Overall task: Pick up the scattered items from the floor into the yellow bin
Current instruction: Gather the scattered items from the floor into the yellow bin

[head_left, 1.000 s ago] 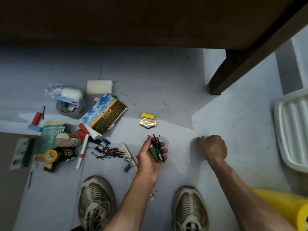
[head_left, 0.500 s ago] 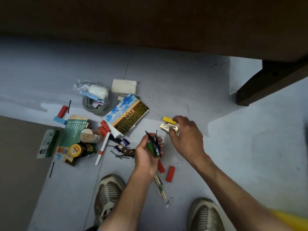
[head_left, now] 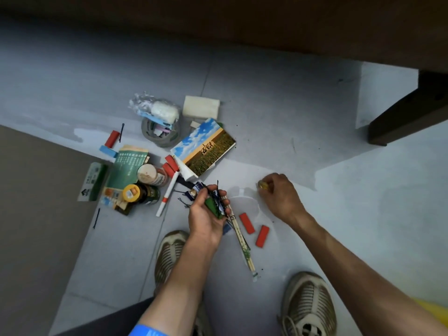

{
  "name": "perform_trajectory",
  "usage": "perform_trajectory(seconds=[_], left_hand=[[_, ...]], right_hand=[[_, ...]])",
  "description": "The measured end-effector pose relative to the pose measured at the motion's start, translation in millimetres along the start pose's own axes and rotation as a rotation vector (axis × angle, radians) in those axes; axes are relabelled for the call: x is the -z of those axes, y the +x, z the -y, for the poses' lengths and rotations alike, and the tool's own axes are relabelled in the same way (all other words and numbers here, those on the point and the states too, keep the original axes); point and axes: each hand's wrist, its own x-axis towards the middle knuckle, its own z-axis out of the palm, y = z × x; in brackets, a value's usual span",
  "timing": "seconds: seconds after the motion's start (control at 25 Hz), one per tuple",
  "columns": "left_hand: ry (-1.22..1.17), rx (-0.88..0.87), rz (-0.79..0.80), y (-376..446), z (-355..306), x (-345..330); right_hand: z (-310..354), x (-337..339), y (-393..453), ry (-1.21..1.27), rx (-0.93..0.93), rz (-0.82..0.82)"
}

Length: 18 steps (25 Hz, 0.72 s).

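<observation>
Left hand [head_left: 208, 212] is turned palm up just above the floor [head_left: 278, 122], and a green block [head_left: 213, 206] with a tangle of black hairpins [head_left: 216, 195] is gripped in its curled fingers. Right hand [head_left: 278, 196] is curled over beside it — a small yellow piece [head_left: 261, 185] is pinched at the fingertips, and more than that cannot be made out.

Between the hands and the shoes [head_left: 309, 304], two red blocks [head_left: 247, 223] are seen lying flat, near each other but apart, with a wrapped pair of chopsticks [head_left: 242, 241] stretched out beside them.

Further left, the main heap is found — a picture booklet [head_left: 204, 147] showing sky and field, a white block [head_left: 201, 107] behind it, a roll of tape [head_left: 161, 135] topped by a plastic-wrapped white bundle [head_left: 162, 110], a green packet [head_left: 128, 163], a brown-capped jar [head_left: 151, 175] and a yellow-capped bottle [head_left: 139, 194] on their sides, and a white-and-red marker [head_left: 167, 194]. A red block [head_left: 112, 138] and a blue block [head_left: 108, 151] are set apart at the heap's far edge.

Only a sliver of the yellow bin [head_left: 434, 310] is caught at the lower right corner, behind the right forearm. A dark table leg [head_left: 409, 112] is planted at the upper right.
</observation>
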Motion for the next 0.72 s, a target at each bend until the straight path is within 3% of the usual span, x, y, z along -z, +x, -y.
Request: perform_trajectory(seconds=[0.08, 0.16, 0.24, 0.36, 0.52, 0.72], left_hand=[[-0.029, -0.005, -0.015, -7, -2, 5], [-0.067, -0.011, -0.03, -13, -3, 8], [-0.105, -0.016, -0.046, -16, -5, 13], [-0.107, -0.02, -0.051, -20, -5, 23], [-0.076, -0.028, -0.056, -22, -3, 26], [-0.083, -0.028, -0.056, -18, -8, 23]], right_hand=[[-4, 2, -23, 0.509, -0.238, 0.083], [-8, -4, -47, 0.649, -0.39, 0.157], [-5, -19, -70, 0.353, -0.336, 0.24], [1, -37, -91, -0.173, 0.029, 0.236], [-9, -28, -96, -0.386, 0.222, 0.072], [-15, -21, -94, -0.481, 0.401, 0.108]])
